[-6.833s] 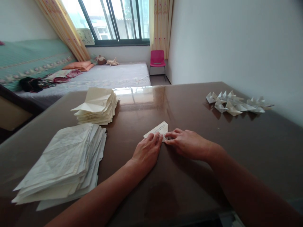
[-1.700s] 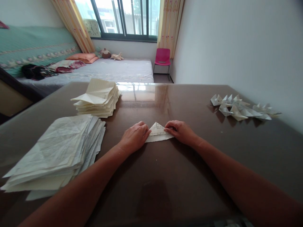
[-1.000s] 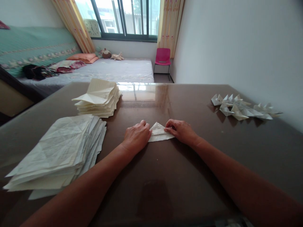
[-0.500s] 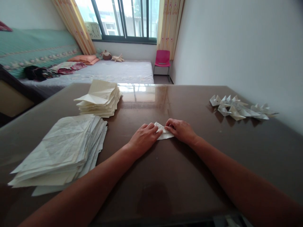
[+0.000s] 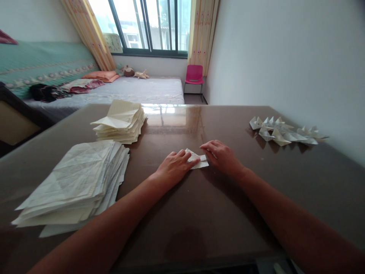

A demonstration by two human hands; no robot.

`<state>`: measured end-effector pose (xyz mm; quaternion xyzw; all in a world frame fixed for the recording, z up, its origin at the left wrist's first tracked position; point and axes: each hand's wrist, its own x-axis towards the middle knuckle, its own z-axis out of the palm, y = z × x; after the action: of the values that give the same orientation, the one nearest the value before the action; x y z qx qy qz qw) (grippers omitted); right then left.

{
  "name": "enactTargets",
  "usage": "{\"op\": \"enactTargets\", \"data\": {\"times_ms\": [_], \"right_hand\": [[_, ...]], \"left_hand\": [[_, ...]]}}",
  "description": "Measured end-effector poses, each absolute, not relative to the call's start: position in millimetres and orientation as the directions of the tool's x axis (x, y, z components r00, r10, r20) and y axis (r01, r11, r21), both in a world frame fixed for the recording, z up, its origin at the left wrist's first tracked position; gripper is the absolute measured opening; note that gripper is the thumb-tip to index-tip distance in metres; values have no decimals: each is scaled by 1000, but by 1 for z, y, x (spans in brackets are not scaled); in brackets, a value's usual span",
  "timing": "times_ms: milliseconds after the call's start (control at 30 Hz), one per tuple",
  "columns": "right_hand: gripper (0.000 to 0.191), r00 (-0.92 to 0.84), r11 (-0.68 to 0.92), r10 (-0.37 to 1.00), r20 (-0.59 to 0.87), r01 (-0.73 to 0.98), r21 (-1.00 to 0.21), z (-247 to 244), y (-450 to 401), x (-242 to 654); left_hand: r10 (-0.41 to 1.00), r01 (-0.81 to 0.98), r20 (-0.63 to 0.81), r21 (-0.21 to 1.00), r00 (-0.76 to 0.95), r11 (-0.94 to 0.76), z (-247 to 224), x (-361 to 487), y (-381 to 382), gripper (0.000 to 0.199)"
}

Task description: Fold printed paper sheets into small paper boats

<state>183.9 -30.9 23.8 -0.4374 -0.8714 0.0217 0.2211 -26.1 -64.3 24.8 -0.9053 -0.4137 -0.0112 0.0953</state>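
Observation:
A small piece of folded paper [image 5: 201, 163] with writing on it lies on the table in front of me. Its top comes to a point and a creased strip runs along its lower edge. My left hand [image 5: 177, 164] rests on its left side, thumb and fingers pinning it to the tabletop. Just off its right side, my right hand [image 5: 221, 155] hovers with fingers bent and slightly apart, holding nothing that I can see. Part of the paper is hidden under my left fingers.
A large stack of creased papers [image 5: 76, 179] stands on the left, with a smaller cream stack [image 5: 119, 123] behind it. Several folded paper shapes [image 5: 281, 135] sit at the right on the glossy brown table [image 5: 171, 213]. Beyond are a bed [image 5: 154, 89] and a pink chair [image 5: 194, 74].
My right hand has come off the paper and shifted slightly right, uncovering its right end. My left hand stays on the paper. The view has tilted a little.

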Motion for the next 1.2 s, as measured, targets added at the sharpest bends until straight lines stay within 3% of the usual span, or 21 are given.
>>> {"op": "enactTargets", "data": {"times_ms": [100, 200, 333, 567, 967, 1200], "right_hand": [[33, -727, 790, 612, 310, 575, -211, 27, -44, 179], [45, -795, 826, 563, 228, 548, -132, 24, -54, 176], [55, -796, 808, 586, 148, 589, -30, 17, -63, 176], [50, -728, 712, 676, 116, 685, 153, 10, -81, 164], [45, -614, 594, 789, -19, 756, 274, 31, -83, 170], [39, -583, 566, 812, -27, 774, 285, 39, -84, 170]], "left_hand": [[741, 745, 97, -174, 664, -644, 23, -26, -63, 33], [741, 741, 79, -182, 667, -647, 21, -27, -64, 29], [742, 745, 92, -170, 664, -645, 20, -29, -69, 33], [759, 765, 108, -154, 643, -626, 15, -33, -79, 38], [804, 790, 36, -218, 594, -573, 25, -33, -89, 24], [862, 841, 7, -224, 507, -493, 33, -34, -93, 22]]}}
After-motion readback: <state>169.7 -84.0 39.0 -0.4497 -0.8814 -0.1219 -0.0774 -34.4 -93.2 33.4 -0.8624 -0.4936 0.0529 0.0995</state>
